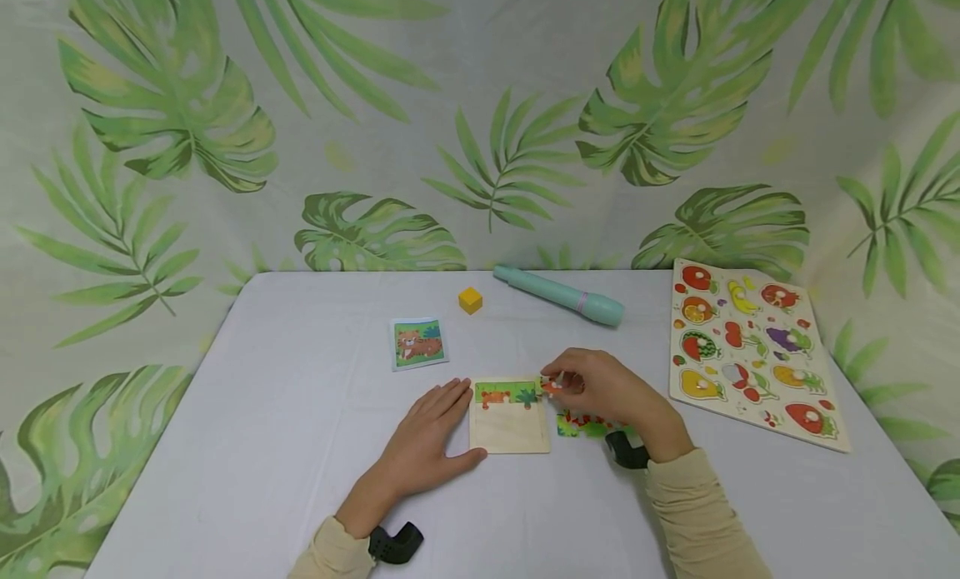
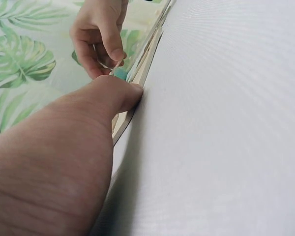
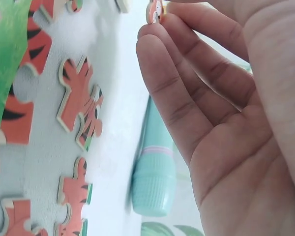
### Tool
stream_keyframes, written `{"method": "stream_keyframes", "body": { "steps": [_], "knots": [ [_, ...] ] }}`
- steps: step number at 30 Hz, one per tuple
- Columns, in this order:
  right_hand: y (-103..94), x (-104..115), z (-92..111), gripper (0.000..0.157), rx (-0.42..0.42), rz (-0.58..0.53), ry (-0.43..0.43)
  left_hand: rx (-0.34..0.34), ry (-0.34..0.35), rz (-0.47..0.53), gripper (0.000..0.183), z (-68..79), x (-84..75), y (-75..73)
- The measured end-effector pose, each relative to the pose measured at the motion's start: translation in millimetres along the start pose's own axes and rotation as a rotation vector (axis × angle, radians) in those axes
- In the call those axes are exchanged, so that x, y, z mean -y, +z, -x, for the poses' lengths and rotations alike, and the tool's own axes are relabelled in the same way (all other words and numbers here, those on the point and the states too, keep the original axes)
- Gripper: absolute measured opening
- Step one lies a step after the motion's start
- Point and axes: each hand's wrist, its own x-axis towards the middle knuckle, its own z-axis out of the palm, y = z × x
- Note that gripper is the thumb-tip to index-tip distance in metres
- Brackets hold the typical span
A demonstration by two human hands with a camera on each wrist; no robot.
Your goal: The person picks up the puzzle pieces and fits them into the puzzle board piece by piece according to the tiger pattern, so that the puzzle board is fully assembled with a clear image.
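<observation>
A square wooden puzzle board [image 1: 510, 433] lies before me, its top row filled with green and orange pieces and its lower part bare wood. My left hand [image 1: 426, 446] rests along the board's left side with straight fingers, the thumb at its lower left corner. Over the upper right corner, my right hand [image 1: 602, 387] pinches a small orange puzzle piece [image 3: 155, 12] between thumb and fingertips. Loose puzzle pieces [image 3: 79, 93], orange with black stripes and some green, lie under and beside the right hand, partly hidden by it in the head view.
A picture card of a tiger-like animal [image 1: 418, 344] lies behind the left hand. Beyond the board are a yellow cube [image 1: 470, 301] and a turquoise flashlight-shaped tube [image 1: 558, 295]. To the right lies a large fruit peg puzzle [image 1: 757, 354].
</observation>
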Motion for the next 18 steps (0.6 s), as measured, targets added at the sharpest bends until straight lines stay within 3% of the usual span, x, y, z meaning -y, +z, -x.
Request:
{"method": "stream_keyframes", "body": {
  "steps": [10,18],
  "knots": [
    [4.8,9.6,-4.5,0.033,0.004,-0.027,-0.018,0.006,-0.003,0.001,0.09,0.1,-0.1,-0.8],
    [9.5,14.1,-7.9,0.032,0.011,0.011,-0.051,0.002,-0.001,0.0,0.09,0.2,-0.3,-1.0]
  ]
}}
